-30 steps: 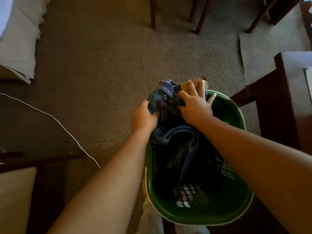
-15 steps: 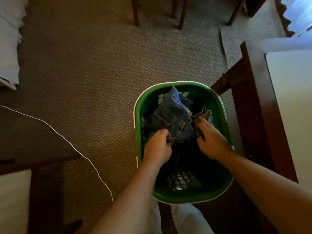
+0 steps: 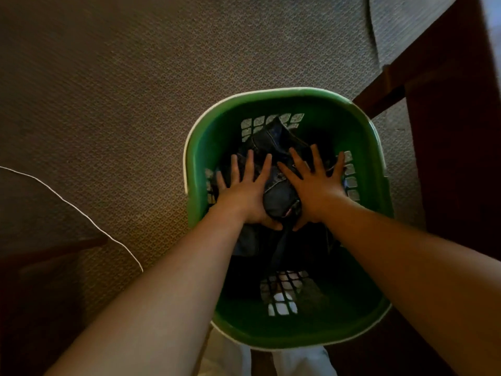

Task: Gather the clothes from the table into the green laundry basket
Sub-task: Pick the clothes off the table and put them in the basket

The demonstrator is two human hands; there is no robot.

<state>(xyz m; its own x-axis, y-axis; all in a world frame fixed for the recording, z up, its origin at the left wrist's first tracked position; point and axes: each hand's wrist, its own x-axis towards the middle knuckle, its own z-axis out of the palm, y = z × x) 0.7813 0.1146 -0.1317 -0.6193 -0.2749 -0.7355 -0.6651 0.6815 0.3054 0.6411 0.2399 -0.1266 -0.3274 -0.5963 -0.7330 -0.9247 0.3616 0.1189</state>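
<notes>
The green laundry basket (image 3: 320, 109) stands on the patterned carpet (image 3: 122, 104), directly below the camera. Its rim is pale-edged and its walls carry lattice openings on the far, left, right and near sides.

A bundle of dark denim clothing (image 3: 279, 191) lies inside the basket, in its far half. One folded corner rises against the far lattice. More dark fabric extends below the bundle toward the near wall, where the detail is lost in shadow.

Left hand (image 3: 244, 191): flat, fingers straight and spread, palm down on the left part of the denim. It grips nothing.

Right hand (image 3: 317, 185): flat, fingers straight and splayed wide, palm down on the right part of the denim. It grips nothing. Its outermost finger reaches toward the right lattice wall.

The two thumbs point toward each other at the near edge of the bundle and almost meet. A strip of denim shows between the palms.

A thin white cord (image 3: 81, 213) curves across the carpet to the left of the basket. A dark wooden furniture frame (image 3: 455, 131) stands just beside the basket on the right. White-clad legs (image 3: 298, 362) show below the near rim.
</notes>
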